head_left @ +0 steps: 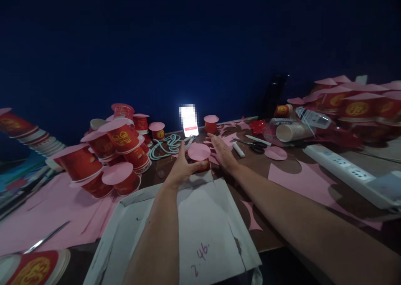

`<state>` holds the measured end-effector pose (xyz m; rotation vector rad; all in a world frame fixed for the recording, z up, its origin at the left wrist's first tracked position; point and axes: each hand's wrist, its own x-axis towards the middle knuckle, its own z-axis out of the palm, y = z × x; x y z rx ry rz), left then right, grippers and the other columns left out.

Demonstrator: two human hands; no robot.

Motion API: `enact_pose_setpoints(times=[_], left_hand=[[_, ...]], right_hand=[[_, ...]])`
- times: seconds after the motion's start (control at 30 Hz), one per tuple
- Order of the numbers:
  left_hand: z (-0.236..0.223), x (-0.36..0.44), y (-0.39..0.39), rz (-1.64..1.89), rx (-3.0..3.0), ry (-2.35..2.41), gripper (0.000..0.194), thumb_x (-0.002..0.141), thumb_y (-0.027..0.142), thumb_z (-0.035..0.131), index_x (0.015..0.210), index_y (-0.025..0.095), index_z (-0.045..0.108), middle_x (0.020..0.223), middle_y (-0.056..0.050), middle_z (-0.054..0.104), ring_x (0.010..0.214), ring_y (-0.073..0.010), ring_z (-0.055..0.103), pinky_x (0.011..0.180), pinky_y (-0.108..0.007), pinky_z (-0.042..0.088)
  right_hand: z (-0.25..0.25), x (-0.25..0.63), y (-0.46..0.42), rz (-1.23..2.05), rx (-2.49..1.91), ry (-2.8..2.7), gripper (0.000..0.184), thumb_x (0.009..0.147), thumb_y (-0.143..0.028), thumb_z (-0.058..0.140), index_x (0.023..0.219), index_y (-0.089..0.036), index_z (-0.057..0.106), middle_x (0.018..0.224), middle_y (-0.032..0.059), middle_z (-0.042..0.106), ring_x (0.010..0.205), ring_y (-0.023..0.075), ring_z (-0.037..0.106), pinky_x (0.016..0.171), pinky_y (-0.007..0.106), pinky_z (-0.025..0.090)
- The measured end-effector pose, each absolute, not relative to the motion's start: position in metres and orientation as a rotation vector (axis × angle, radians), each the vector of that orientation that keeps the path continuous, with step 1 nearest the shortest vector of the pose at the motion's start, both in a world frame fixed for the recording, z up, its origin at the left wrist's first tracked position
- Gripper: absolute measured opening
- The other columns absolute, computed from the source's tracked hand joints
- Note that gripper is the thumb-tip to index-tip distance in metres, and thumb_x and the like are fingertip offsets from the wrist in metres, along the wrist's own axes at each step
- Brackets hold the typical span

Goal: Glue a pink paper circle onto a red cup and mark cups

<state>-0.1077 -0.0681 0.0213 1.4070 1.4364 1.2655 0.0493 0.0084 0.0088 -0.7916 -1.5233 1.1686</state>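
A red paper cup (pixel 203 167) stands upside down beyond the white cardboard box, with a round pink paper disc (pixel 199 152) on top. My left hand (pixel 182 167) is around this cup, its thumb across the near side and its fingers on the left. My right hand (pixel 222 150) is open to the right of the cup, fingers stretched forward and apart from it; nothing shows in it. Just past its fingertips stands another red cup with a pink disc (pixel 211 119). A white glue stick-like tube (pixel 238 150) lies right of my right hand.
Stacked disc-topped cups (pixel 120 139) stand left, more (pixel 357 105) at far right. A lit phone (pixel 189 122) leans at the back beside a coiled cable (pixel 166 146). Scissors (pixel 257 147), cut pink paper (pixel 300 180) and a power strip (pixel 347 172) lie right. The cardboard box (pixel 206 218) is nearest me.
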Motion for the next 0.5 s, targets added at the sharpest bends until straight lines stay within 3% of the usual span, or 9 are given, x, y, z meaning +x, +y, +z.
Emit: enact_pose_setpoints(times=[0.1,0.2,0.33,0.5], left_hand=[[0.02,-0.106,-0.069,1.24,1.455,1.438,0.114,0.055,0.024,0.081,0.148,0.022,0.016,0.144,-0.015,0.041,0.129,-0.0269,0.043,0.107,-0.042,0.033],[0.022,-0.099,-0.068,1.256,1.564,1.421,0.092,0.057,0.015,0.075,0.14,0.017,0.036,0.133,-0.013,0.054,0.12,-0.0246,0.052,0.104,-0.039,0.038],[0.027,-0.092,-0.07,1.226,1.605,1.46,0.068,0.058,0.017,0.073,0.123,0.013,0.055,0.118,-0.011,0.064,0.111,-0.0256,0.058,0.097,-0.038,0.045],[0.028,-0.095,-0.07,1.224,1.566,1.636,0.06,0.058,0.017,0.072,0.117,0.013,0.058,0.112,-0.011,0.066,0.103,-0.0244,0.062,0.091,-0.036,0.048]], right_hand=[[0.002,0.047,0.015,1.313,-0.863,-1.396,0.056,0.086,-0.063,0.038,0.118,-0.02,0.055,0.105,0.0086,0.064,0.087,0.0184,0.063,0.067,0.028,0.054],[-0.002,0.044,0.017,1.404,-0.868,-1.316,0.051,0.084,-0.062,0.044,0.109,-0.02,0.056,0.098,0.006,0.063,0.077,0.0153,0.062,0.057,0.024,0.052],[-0.004,0.042,0.014,1.413,-0.845,-1.307,0.046,0.083,-0.06,0.048,0.104,-0.02,0.058,0.096,0.0049,0.062,0.075,0.015,0.06,0.056,0.024,0.051],[-0.006,0.04,0.015,1.428,-0.868,-1.309,0.047,0.082,-0.062,0.046,0.102,-0.021,0.057,0.084,0.0027,0.061,0.069,0.0139,0.059,0.054,0.024,0.05]])
